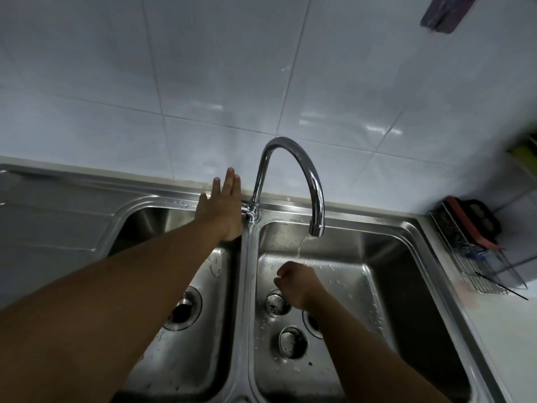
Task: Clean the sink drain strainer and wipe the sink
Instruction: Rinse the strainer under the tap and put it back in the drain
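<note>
A double stainless-steel sink (pixel 247 286) lies below me. Water runs in a thin stream from the curved chrome faucet (pixel 308 181) into the right basin. My left hand (pixel 225 207) reaches to the faucet base with straight fingers, its palm edge against the small tap lever (pixel 250 214). My right hand (pixel 296 285) hangs in the right basin just under the stream, fingers curled into a fist with nothing visible in it. Two round metal strainers lie loose on the right basin floor, one (pixel 276 303) beside my right hand, the other (pixel 293 341) nearer to me. My right forearm partly hides the right drain hole (pixel 312 321).
The left basin's drain (pixel 183 311) is open and dark, partly under my left forearm. A wire rack (pixel 476 257) with a red-and-black item stands on the counter at the right. A white tiled wall (pixel 203 82) rises behind the sink. A steel drainboard (pixel 52 216) extends left.
</note>
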A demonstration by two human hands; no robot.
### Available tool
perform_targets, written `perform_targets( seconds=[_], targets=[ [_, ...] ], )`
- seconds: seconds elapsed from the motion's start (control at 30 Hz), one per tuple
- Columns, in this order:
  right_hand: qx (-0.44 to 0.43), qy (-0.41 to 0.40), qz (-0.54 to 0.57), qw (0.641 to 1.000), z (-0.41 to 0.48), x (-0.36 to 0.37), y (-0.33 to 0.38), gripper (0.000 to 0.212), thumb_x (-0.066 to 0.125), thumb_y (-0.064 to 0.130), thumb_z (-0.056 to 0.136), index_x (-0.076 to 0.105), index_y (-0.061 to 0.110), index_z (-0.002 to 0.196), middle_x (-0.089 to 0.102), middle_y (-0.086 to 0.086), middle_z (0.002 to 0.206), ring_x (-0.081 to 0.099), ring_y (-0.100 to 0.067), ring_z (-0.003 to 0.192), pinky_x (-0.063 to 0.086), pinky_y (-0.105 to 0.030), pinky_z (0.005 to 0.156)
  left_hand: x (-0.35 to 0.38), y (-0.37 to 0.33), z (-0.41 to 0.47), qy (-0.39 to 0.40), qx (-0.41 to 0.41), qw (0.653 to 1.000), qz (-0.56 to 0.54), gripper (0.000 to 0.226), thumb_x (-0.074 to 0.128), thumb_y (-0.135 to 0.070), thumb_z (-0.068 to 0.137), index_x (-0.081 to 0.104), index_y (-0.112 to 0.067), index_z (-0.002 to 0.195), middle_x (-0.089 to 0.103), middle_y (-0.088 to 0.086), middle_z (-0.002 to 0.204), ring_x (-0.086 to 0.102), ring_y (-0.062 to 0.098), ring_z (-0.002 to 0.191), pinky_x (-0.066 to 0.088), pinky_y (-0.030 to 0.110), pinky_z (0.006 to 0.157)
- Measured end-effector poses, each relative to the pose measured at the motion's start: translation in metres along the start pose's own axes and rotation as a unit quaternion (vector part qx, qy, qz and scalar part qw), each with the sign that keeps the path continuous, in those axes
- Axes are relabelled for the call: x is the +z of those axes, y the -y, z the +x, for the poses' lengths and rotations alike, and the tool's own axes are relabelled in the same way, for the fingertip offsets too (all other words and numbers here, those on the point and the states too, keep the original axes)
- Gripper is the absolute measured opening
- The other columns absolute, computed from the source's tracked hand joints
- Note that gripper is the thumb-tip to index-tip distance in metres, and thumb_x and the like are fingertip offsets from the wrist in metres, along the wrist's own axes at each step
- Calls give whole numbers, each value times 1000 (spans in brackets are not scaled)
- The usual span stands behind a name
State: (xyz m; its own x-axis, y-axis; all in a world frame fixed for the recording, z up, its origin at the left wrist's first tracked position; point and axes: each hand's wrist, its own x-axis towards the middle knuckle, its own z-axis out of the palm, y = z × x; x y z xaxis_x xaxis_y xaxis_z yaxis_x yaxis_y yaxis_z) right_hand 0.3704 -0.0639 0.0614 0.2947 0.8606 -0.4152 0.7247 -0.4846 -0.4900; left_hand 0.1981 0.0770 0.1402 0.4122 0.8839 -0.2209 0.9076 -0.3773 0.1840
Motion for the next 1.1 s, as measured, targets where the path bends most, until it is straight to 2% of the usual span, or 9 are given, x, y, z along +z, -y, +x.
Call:
perform_targets(
  seconds=[0.2, 0.3, 0.43, 0.6, 0.7, 0.77, 0.83, 0.97, 1.1],
  targets=[
    [-62, 20, -84, 994, 12, 21, -9, 33, 40, 20, 98, 53, 8, 71, 62, -9, 74, 64, -30, 80, 44, -29, 67, 3, 6, 7, -7, 5, 1000, -5, 110, 66, -28, 88, -21, -18, 156, -37, -3, 159, -14, 29, 153, 19, 55, 122],
    [-103, 34, -102, 989, 18, 28, -15, 26, 41, 16, 100, 62, 2, 91, 70, -17, 97, 67, -33, 89, 54, -35, 79, 5, 4, 9, -15, -2, 1000, -16, 110, 66, -34, 88, -19, -17, 156, -34, -1, 161, -15, 30, 153, 15, 55, 122],
    [-26, 13, 125, 992, 15, 26, -19, 21, 51, 8, 96, 66, 5, 82, 66, -13, 76, 63, -27, 65, 47, -32, 59, 11, -3, 7, -23, -11, 1000, -18, 112, 66, -41, 88, -20, -16, 156, -35, 2, 160, -17, 31, 152, 12, 55, 123],
    [81, 103, 308, 942, 11, 19, -18, 23, 46, -2, 97, 63, -2, 81, 60, -18, 68, 58, -23, 45, 43, -22, 39, 23, -19, -7, -56, -17, 998, -22, 108, 62, -45, 90, -17, -15, 156, -38, 6, 158, -22, 31, 150, 4, 57, 123],
    [64, 102, 212, 970, 8, 17, -29, 27, 45, 5, 99, 63, 4, 80, 63, -12, 71, 62, -23, 56, 51, -28, 49, 38, -41, -21, -83, 0, 995, -47, 102, 62, -45, 89, -8, -16, 157, -25, 6, 163, -14, 29, 152, 6, 57, 120],
    [-8, 75, 41, 996, 13, 23, -42, 28, 47, 15, 99, 64, 11, 77, 67, -4, 77, 67, -21, 72, 58, -33, 67, 49, -53, -30, -93, 30, 993, -67, 92, 65, -44, 86, 10, -18, 156, 8, 5, 166, 13, 27, 151, 18, 53, 117],
    [-51, 66, -98, 992, 13, 33, -50, 20, 49, 21, 97, 65, 10, 94, 69, -6, 96, 68, -23, 93, 57, -34, 83, 57, -62, -36, -44, 68, 992, -101, 76, 68, -39, 85, 30, -21, 149, 36, 3, 152, 36, 24, 138, 29, 47, 112],
    [21, 129, -214, 968, 20, 73, -74, 51, 46, 37, 99, 36, 23, 147, 48, -8, 146, 51, -33, 127, 40, -53, 108, 72, -80, -41, 98, 111, 969, -196, 38, 66, -28, 90, 60, -22, 126, 57, 1, 133, 57, 16, 114, 47, 31, 96],
    [21, 136, -213, 967, 22, 105, -91, 49, 37, 32, 102, 36, 23, 150, 45, -6, 151, 40, -30, 138, 16, -56, 114, 84, -96, -41, 127, 97, 948, -275, 24, 70, -23, 88, 70, -16, 111, 68, 0, 119, 64, 13, 104, 48, 21, 89]
  ],
)
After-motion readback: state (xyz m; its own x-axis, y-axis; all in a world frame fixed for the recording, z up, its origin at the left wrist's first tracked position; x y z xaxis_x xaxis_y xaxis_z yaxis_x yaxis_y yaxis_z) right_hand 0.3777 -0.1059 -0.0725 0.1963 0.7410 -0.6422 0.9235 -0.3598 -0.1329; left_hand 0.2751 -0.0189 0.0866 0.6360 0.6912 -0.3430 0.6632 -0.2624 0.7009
